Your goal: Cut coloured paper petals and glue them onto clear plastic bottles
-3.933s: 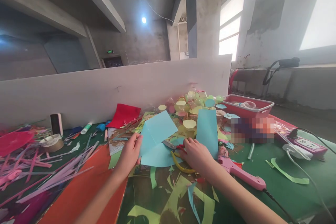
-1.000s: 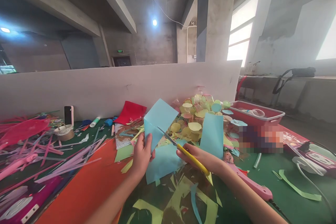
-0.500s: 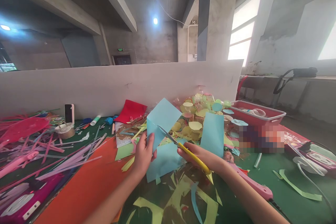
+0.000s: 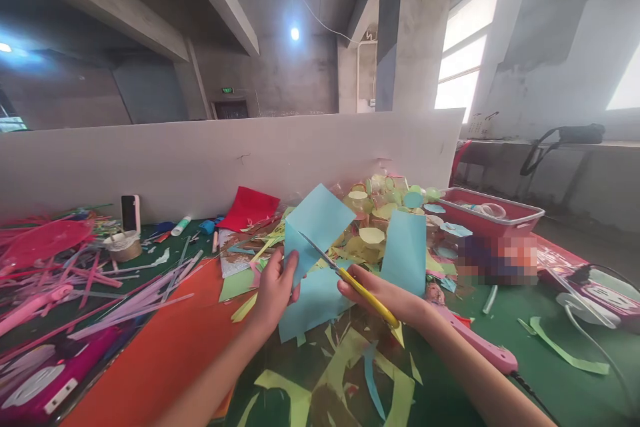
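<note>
My left hand (image 4: pixel 280 279) pinches the lower left edge of a light blue paper sheet (image 4: pixel 323 213), thumb on the near face. In my right hand (image 4: pixel 370 290) are scissors (image 4: pixel 367 297) with yellow handles, their blades lying across the lower part of that sheet. Whether the blades are parted is hard to make out. Below the hands another blue sheet (image 4: pixel 315 303) lies on the table, and a third blue piece (image 4: pixel 405 250) is just right of the scissors. Yellow-green paper offcuts (image 4: pixel 345 367) are scattered nearer to me.
Orange sheets (image 4: pixel 165 347) and pink and purple straws (image 4: pixel 130 307) lie to the left. Clear cups with paper discs (image 4: pixel 373 235) crowd the back. A red basket (image 4: pixel 500 223), a pink glue gun (image 4: pixel 480 340) and cables are at right. A white board (image 4: pixel 200 163) stands behind.
The held blue sheet has shifted slightly to the right and tilted a little, with the scissors still against it. Both hands keep their grip, and the camera view has moved slightly.
</note>
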`<state>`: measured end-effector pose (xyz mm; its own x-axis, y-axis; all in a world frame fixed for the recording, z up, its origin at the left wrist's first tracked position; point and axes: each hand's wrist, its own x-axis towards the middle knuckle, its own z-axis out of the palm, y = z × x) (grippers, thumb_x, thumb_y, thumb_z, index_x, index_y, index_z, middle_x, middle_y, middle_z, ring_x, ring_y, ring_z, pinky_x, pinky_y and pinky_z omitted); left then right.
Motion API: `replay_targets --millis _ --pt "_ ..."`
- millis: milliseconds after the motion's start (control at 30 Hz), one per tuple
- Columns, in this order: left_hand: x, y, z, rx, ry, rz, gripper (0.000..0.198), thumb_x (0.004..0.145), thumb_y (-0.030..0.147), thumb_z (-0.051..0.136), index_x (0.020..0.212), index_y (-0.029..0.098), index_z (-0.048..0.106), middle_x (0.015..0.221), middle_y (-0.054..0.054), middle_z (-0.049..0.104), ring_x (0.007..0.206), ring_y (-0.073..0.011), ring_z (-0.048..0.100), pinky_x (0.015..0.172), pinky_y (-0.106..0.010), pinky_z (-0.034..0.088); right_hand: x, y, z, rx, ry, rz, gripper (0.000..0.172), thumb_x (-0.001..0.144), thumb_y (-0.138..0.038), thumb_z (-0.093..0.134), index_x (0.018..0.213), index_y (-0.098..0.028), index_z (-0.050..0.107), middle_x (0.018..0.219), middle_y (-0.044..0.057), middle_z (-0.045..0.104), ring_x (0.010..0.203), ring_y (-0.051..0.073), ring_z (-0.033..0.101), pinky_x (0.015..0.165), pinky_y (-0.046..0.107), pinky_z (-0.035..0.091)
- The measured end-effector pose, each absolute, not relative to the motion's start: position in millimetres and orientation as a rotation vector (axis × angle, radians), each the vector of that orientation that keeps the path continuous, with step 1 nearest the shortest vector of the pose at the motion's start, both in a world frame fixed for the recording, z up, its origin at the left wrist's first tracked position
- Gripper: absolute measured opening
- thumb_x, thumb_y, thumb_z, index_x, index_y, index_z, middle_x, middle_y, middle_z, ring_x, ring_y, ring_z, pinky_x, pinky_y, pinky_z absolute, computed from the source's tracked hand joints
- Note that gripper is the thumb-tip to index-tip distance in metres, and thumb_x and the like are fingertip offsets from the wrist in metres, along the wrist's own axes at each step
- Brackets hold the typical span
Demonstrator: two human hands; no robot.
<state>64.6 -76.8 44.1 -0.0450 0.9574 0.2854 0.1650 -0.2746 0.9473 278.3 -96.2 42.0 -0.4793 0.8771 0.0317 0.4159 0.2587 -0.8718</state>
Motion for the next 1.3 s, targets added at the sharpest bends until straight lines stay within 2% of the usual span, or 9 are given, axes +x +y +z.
replay_targets --millis 100,233,400,533,767,933,1100,1300 --pt "65.3 -77.3 43.9 1.517 1.21 1.381 0.025 0.086 0.049 0.047 0.085 0.023 0.047 0.046 0.011 0.047 0.029 -0.0046 0.035 0.03 -0.014 0.023 276.2 -90.5 35.1 -1.188 -1.974 1.153 0.046 0.082 -0.065 0.054 0.08 -0.021 0.042 0.067 -0.006 0.042 0.06 0.01 0.035 0.051 0.023 0.029" --pt "65.1 -78.1 45.1 1.512 1.204 1.384 0.024 0.086 0.047 0.048 0.084 0.023 0.047 0.041 0.012 0.041 0.028 -0.0043 0.033 0.03 -0.013 0.022 275.1 -88.9 33.3 -1.189 -1.941 1.195 0.046 0.082 -0.066 0.052 0.08 -0.021 0.043 0.064 -0.006 0.04 0.055 0.01 0.035 0.047 0.023 0.026" --pt "66.1 -79.4 41.3 1.514 1.209 1.335 0.028 0.085 0.051 0.049 0.083 0.023 0.046 0.053 0.009 0.055 0.028 -0.0033 0.035 0.031 -0.014 0.025 274.4 -100.1 46.2 -1.135 -1.989 1.163 0.047 0.08 -0.066 0.055 0.079 -0.022 0.038 0.071 -0.006 0.037 0.062 0.011 0.033 0.054 0.024 0.031" --pt "67.4 -79.4 35.8 1.529 1.204 1.275 0.029 0.086 0.053 0.048 0.084 0.024 0.046 0.055 0.009 0.056 0.028 -0.0038 0.037 0.031 -0.015 0.026 271.9 -102.1 48.8 -1.119 -1.976 1.181 0.047 0.082 -0.066 0.053 0.076 -0.022 0.035 0.068 -0.006 0.036 0.061 0.011 0.031 0.054 0.025 0.031" --pt "67.5 -79.0 35.8 1.474 1.189 1.286 0.031 0.084 0.054 0.051 0.082 0.024 0.045 0.052 0.01 0.052 0.027 -0.004 0.035 0.03 -0.015 0.025 271.5 -94.9 43.2 -1.174 -1.923 1.125 0.048 0.079 -0.066 0.056 0.074 -0.02 0.043 0.064 -0.006 0.041 0.056 0.01 0.036 0.051 0.024 0.029" --pt "67.7 -84.0 38.0 1.471 1.194 1.24 0.03 0.084 0.054 0.051 0.086 0.024 0.049 0.053 0.01 0.051 0.029 -0.0042 0.038 0.031 -0.015 0.029 274.3 -99.0 47.9 -1.145 -1.987 1.148 0.053 0.077 -0.072 0.054 0.076 -0.022 0.037 0.067 -0.006 0.037 0.059 0.01 0.032 0.052 0.024 0.03" --pt "70.9 -89.1 40.5 1.483 1.173 1.157 0.033 0.081 0.056 0.054 0.087 0.024 0.05 0.056 0.009 0.05 0.035 -0.0068 0.044 0.03 -0.016 0.03 275.3 -102.2 49.3 -1.108 -2.0 1.182 0.054 0.078 -0.075 0.048 0.081 -0.023 0.036 0.072 -0.005 0.039 0.063 0.012 0.035 0.055 0.024 0.033" --pt "71.8 -89.2 41.2 1.495 1.106 1.133 0.032 0.081 0.054 0.055 0.086 0.024 0.049 0.052 0.01 0.046 0.032 -0.0059 0.037 0.029 -0.017 0.029 272.0 -99.0 47.1 -1.141 -1.919 1.167 0.051 0.078 -0.069 0.055 0.079 -0.021 0.039 0.069 -0.006 0.041 0.06 0.01 0.035 0.052 0.023 0.031"
